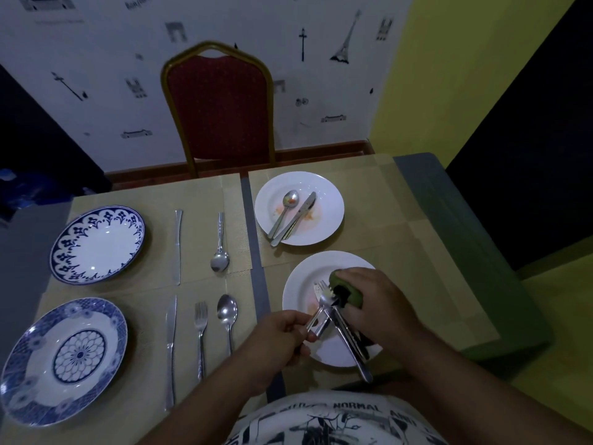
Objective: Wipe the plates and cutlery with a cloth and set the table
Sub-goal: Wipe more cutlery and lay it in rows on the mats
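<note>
Table [426,226] with beige mats: left hand [282,337] grips a fork [322,301] by its handle above the near white plate [301,284]. Right hand [373,303] clenches a green cloth [348,292] against the tines. Knife [351,345] lies across that plate.

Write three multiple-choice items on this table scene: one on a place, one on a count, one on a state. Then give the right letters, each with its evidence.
1. Where does the red chair stand?
A. at the far side of the table
B. on the table
C. beside the person

2. How many plates have blue patterns?
A. one
B. two
C. four

3. What state is the far white plate in?
A. spotless
B. broken
C. smeared, with a spoon and knife on it

Key: 1 A, it stands beyond the far table edge by the wall. 2 B, the far patterned plate and the near patterned plate. 3 C, orange smears and cutlery show.
</note>
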Available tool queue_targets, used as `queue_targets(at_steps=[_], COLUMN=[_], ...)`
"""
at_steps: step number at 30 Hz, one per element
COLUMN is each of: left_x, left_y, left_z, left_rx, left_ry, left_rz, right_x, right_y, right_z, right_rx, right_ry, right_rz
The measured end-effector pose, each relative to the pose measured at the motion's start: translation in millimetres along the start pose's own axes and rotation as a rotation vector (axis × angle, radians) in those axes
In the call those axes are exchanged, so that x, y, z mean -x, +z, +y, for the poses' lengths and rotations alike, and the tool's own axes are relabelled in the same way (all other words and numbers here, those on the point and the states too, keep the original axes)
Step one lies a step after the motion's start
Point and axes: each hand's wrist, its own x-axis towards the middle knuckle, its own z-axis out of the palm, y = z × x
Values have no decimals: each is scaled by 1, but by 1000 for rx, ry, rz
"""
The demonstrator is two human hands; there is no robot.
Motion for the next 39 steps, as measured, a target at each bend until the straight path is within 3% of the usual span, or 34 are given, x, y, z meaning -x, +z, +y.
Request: queue_targets(at_steps=[5,11,16,19,22,24,28,32,35,39], left_x=[-2,0,-5,-5,-4,-4,1,2,-3,1], left_y=[-2,-3,-2,3,8,9,10,8,1,-6], left_z=[3,-5,-3,-2,1,0,-8,-4,-1,1], left_rx=[-5,50,90,92,86,49,79,289,446,285], left_ry=[63,-49,-76,-58,-3,27,-36,-113,-165,-139], left_rz=[34,28,112,114,89,78,93,92,89,115], right_x=[7,-18,-4,9,18,17,0,-7,-5,-4], right_y=[2,-11,-24,-17,-3,3,1,-14,-13,-2], right_z=[-19,-5,-10,-17,-23,-20,2,3,-4,-16], right_rx=[-7,-16,-100,-63,19,46,105,1,-75,-133], right_ry=[-252,93,97,-37,-248,-288,-106,79,113,85], right_rz=[-94,-19,51,43,-74,-115,-86,-27,-12,-44])
